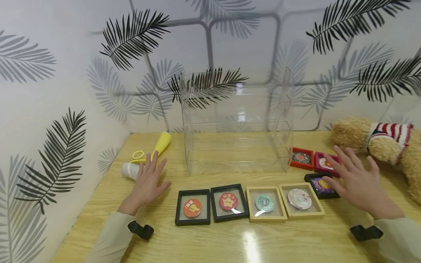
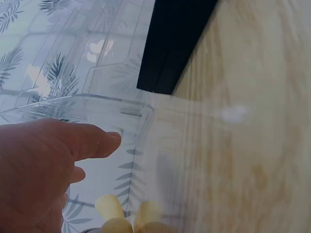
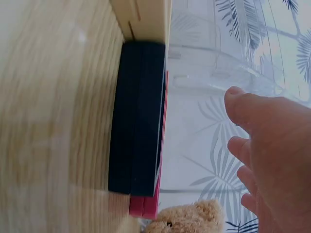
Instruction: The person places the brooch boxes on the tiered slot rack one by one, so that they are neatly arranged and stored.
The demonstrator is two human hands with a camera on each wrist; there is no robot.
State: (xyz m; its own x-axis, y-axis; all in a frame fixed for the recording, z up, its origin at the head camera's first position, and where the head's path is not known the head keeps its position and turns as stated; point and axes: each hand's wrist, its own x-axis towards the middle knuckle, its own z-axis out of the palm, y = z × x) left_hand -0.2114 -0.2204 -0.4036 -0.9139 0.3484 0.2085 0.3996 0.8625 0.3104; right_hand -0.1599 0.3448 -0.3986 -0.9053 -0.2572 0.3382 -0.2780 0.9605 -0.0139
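My left hand (image 1: pixel 148 183), fingers spread and holding nothing, is at the left beside a white roll (image 1: pixel 130 170) and a yellow object (image 1: pixel 162 143). My right hand (image 1: pixel 360 182), also spread and holding nothing, is over the right side, near a black frame with a purple badge (image 1: pixel 322 185) and a magenta frame (image 1: pixel 327 164). Between the hands lie two black frames (image 1: pixel 178 207) (image 1: pixel 214 204) and two light wooden frames (image 1: pixel 250 204) (image 1: pixel 285 199), each with a round badge. The right wrist view shows the black frame (image 3: pixel 137 116) edge-on, left of the hand (image 3: pixel 282 145).
A clear tiered acrylic rack (image 1: pixel 238 146) stands behind the row of frames, against the patterned wall. A red frame (image 1: pixel 301 158) lies by its right side. A teddy bear (image 1: pixel 385 144) lies at the far right. A yellow ring (image 1: pixel 138 155) is at the left.
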